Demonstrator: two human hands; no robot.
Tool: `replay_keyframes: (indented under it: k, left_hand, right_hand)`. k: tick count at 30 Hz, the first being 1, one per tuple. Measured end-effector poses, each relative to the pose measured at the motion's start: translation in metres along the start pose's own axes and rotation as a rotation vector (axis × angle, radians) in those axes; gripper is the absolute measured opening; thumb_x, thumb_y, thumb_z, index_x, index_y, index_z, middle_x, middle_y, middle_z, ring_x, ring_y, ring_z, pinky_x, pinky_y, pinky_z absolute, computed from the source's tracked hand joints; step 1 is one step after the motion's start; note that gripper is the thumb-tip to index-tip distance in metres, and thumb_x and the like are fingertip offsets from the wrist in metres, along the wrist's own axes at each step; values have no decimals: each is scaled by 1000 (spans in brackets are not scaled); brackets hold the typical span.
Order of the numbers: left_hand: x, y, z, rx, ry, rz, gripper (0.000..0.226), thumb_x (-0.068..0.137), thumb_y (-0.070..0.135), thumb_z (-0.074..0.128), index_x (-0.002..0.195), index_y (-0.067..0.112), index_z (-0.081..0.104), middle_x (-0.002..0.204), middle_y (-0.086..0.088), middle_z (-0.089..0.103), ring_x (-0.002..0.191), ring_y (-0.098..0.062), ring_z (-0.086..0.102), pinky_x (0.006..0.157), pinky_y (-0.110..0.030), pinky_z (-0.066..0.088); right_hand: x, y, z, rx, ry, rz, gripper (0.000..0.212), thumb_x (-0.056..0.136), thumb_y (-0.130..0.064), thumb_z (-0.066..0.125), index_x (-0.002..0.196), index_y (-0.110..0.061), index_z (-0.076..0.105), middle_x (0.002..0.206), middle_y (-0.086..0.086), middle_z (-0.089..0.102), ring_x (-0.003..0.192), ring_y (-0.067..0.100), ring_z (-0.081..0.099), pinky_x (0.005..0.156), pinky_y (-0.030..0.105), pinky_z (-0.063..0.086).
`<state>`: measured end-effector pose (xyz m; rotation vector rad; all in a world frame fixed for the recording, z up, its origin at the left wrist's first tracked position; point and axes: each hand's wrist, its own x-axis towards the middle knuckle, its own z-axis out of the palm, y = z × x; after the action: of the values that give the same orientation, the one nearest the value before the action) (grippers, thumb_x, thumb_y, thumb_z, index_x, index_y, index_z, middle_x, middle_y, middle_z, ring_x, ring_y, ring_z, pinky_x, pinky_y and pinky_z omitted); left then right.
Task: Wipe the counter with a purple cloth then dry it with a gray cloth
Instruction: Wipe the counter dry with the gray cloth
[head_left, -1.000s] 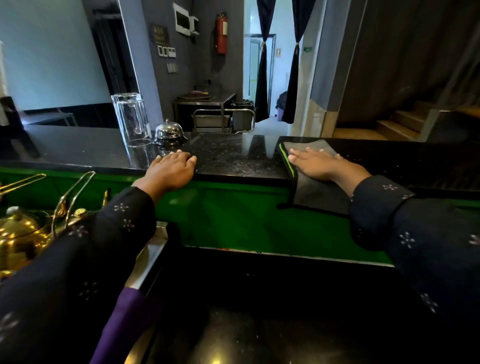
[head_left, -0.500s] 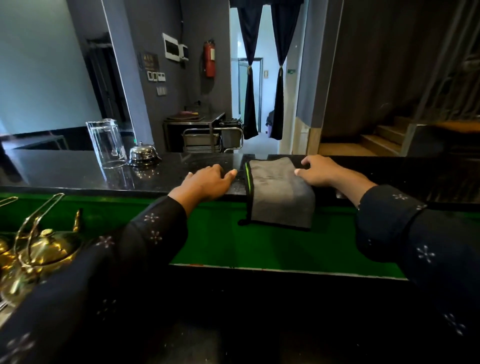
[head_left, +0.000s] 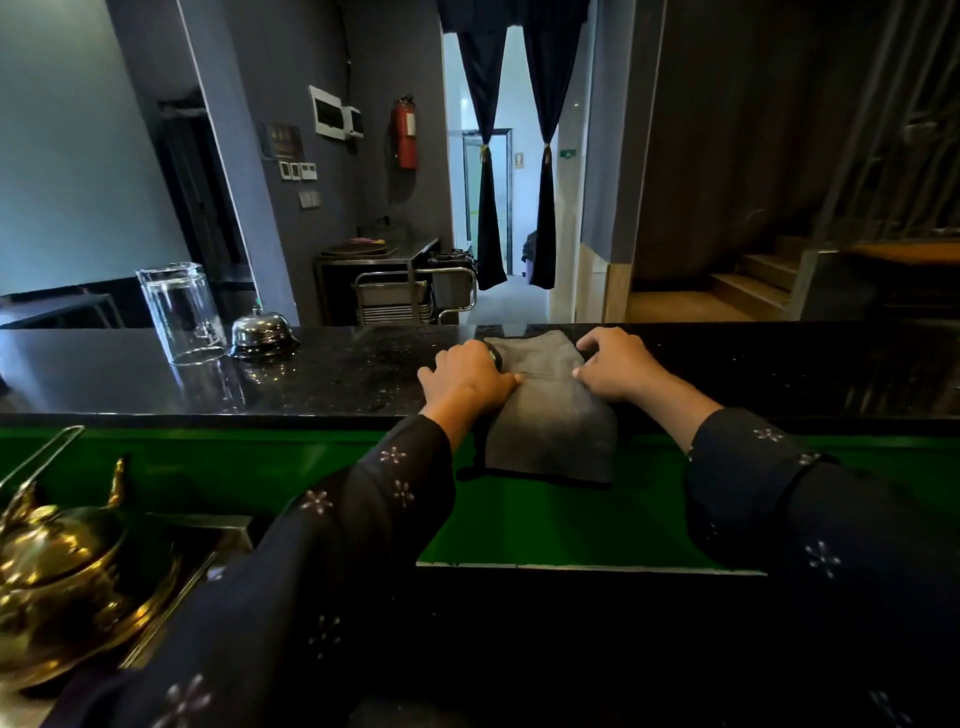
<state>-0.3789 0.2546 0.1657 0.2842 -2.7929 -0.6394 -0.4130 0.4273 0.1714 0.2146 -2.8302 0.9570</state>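
A gray cloth lies across the front edge of the black counter, its lower half hanging down over the green front panel. My left hand grips the cloth's left edge with curled fingers. At the right edge my right hand pinches the cloth, thumb against the fabric and fingers curled over the top. The purple cloth is not in view.
An upturned clear glass and a silver service bell stand on the counter to the left. A brass teapot sits on a lower tray at the bottom left. The green panel drops to a dark lower shelf.
The cloth was slid left along the counter by my right hand. My left hand moved right onto its left edge, and both hands now hold it by the sides.
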Motion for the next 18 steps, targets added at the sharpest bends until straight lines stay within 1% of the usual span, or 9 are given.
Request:
replay_keyframes:
  k: [2, 6, 8, 10, 12, 14, 15, 17, 18]
  left_hand:
    - [0, 2, -1, -148, 10, -1, 30, 84, 35, 65, 108, 17, 62, 116, -7, 62, 114, -29, 52, 101, -47, 34]
    - [-6, -6, -11, -527, 17, -31, 27, 83, 23, 70, 106, 14, 60, 113, -8, 62, 108, -25, 58, 96, -40, 48]
    - [-12, -10, -25, -708, 14, -67, 31, 82, 21, 72, 108, 14, 55, 115, -8, 60, 108, -23, 58, 92, -36, 51]
    - [-18, -16, -44, -815, -10, -35, 47, 81, 20, 74, 121, 16, 50, 125, -7, 54, 112, -23, 56, 90, -35, 51]
    - [-27, -22, -67, -822, -107, 64, 61, 79, 19, 76, 132, 21, 45, 132, -7, 49, 115, -23, 53, 87, -32, 52]
    - [-39, -27, -90, -755, -234, 156, 66, 76, 17, 78, 134, 23, 47, 130, -8, 49, 115, -24, 52, 88, -33, 53]
    - [-46, -27, -101, -696, -261, 197, 67, 74, 15, 79, 134, 22, 48, 125, -8, 51, 112, -23, 53, 89, -33, 52]
    - [-58, -27, -120, -548, -251, 261, 66, 73, 11, 79, 133, 18, 51, 113, -4, 53, 100, -18, 56, 82, -25, 51]
    - [-61, -27, -127, -467, -228, 290, 65, 73, 10, 79, 132, 16, 52, 109, -2, 54, 99, -17, 57, 84, -26, 51]
  right_hand:
    - [-1, -4, 1, 64, 49, 12, 25, 87, -10, 63, 112, -16, 62, 116, 9, 62, 108, 26, 58, 92, 39, 50]
    - [-8, -9, -4, 317, 129, 58, 32, 88, -5, 63, 118, -15, 60, 120, 9, 58, 114, 24, 54, 97, 36, 47]
    - [-14, -13, -7, 458, 133, 48, 29, 87, -4, 64, 113, -17, 62, 115, 8, 60, 111, 23, 57, 95, 36, 48]
    - [-22, -18, -11, 567, 132, 0, 27, 86, 0, 63, 104, -20, 63, 107, 7, 61, 106, 22, 59, 90, 33, 50]
    - [-33, -26, -17, 659, 117, -59, 29, 86, 4, 61, 99, -22, 65, 104, 7, 60, 106, 22, 59, 85, 28, 49]
    - [-45, -34, -25, 713, 94, -114, 30, 86, 5, 62, 97, -22, 66, 106, 8, 61, 107, 22, 60, 85, 27, 50]
    - [-51, -39, -30, 719, 76, -139, 29, 85, 5, 64, 99, -20, 67, 106, 9, 63, 107, 22, 61, 87, 27, 51]
    - [-65, -49, -40, 712, 20, -173, 32, 79, 4, 70, 106, -14, 66, 107, 11, 66, 104, 21, 64, 88, 29, 53]
    - [-71, -54, -45, 694, -10, -189, 37, 76, 3, 74, 107, -14, 66, 108, 11, 66, 103, 21, 64, 88, 30, 54]
